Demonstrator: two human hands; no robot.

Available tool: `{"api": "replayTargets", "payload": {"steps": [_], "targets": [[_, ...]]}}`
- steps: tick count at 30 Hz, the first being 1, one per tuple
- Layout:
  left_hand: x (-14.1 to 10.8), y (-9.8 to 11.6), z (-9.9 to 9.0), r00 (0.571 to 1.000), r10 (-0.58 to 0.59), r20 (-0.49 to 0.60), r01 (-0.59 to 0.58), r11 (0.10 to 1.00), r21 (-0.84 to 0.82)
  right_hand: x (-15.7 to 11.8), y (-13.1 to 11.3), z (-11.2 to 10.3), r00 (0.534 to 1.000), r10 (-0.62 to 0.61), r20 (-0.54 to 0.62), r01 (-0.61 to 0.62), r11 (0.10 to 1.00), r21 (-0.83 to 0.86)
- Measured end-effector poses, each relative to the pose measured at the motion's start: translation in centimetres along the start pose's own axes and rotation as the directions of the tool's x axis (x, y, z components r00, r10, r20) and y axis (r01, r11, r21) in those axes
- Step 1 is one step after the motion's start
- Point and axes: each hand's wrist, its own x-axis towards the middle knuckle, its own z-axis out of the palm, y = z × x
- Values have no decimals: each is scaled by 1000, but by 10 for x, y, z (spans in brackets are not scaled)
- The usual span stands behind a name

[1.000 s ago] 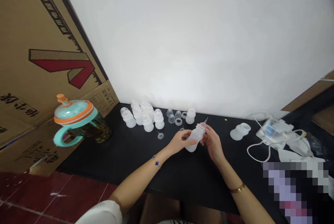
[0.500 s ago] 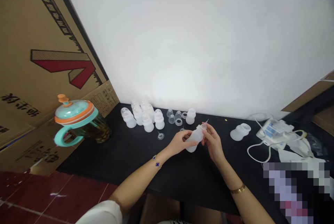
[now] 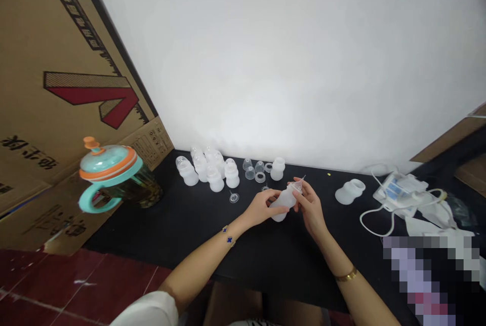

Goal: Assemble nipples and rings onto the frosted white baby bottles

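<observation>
My left hand [image 3: 266, 206] is wrapped round the body of a frosted white baby bottle [image 3: 281, 205], tilted with its top up to the right. The fingers of my right hand [image 3: 309, 204] close round the collar at the bottle's top. From that end a clear nipple with a thin pointed tip [image 3: 301, 181] sticks out. Left of my hands, a clear disc with a thin stem [image 3: 234, 197] lies on the black table. Another small clear piece is partly hidden behind my left hand. Beyond are clear domed caps [image 3: 249, 172] and a white ring [image 3: 260, 177].
Several capped bottles [image 3: 215, 179] stand together at the left. An open bottle [image 3: 278, 169] stands near the wall, and another bottle [image 3: 347, 193] lies on its side at the right. A teal-lidded jug [image 3: 114, 174] and cardboard box flank the left; a white cable [image 3: 374, 230] lies right.
My right fingers have shifted slightly at the bottle's collar, and the pointed tip has moved a little to the right. The other things have stayed in place.
</observation>
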Motion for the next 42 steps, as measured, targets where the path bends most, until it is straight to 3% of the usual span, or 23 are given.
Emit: {"api": "replayTargets", "payload": {"steps": [12,42], "targets": [[3,1,1,997,-71,-6,69,980,-186,-1,-2,3,1000,-18,-11,18,999,31],[2,-3,3,997,-72,-36,64,977,-203,2,7,-4,1000,-17,1,17,998,-66]]}}
